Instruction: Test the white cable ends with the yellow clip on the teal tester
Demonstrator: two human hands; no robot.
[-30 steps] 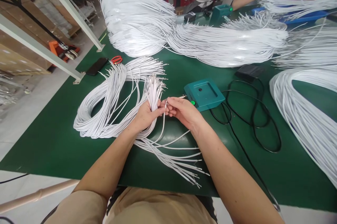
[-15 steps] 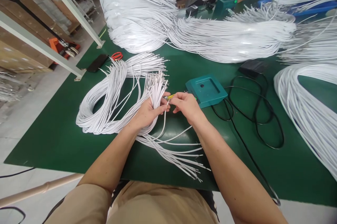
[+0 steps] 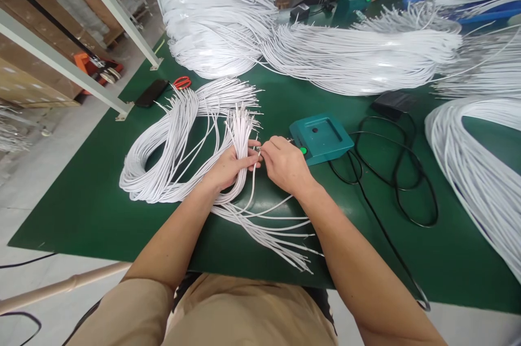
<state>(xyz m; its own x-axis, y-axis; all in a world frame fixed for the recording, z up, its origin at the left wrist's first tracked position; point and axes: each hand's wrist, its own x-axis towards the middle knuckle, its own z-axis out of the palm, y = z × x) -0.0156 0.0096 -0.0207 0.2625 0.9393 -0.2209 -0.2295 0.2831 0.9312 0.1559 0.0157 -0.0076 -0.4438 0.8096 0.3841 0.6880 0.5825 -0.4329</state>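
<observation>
L hand (image 3: pixel 227 168) gripping wire bundle (image 3: pixel 241 132), R hand (image 3: pixel 284 164) pinching single wire (image 3: pixel 254 182)!
Looks light, bendy, prob. a bit slippery; best held nr the tips.

We hold 1 bent bundle of thin white cables (image 3: pixel 241 128), tips fanned away from us; beside it, we pinch 1 single strand (image 3: pixel 254 178), curving down.

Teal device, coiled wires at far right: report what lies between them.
Head view: black cable loops across the green tabletop there, with a black box farther back.
</observation>
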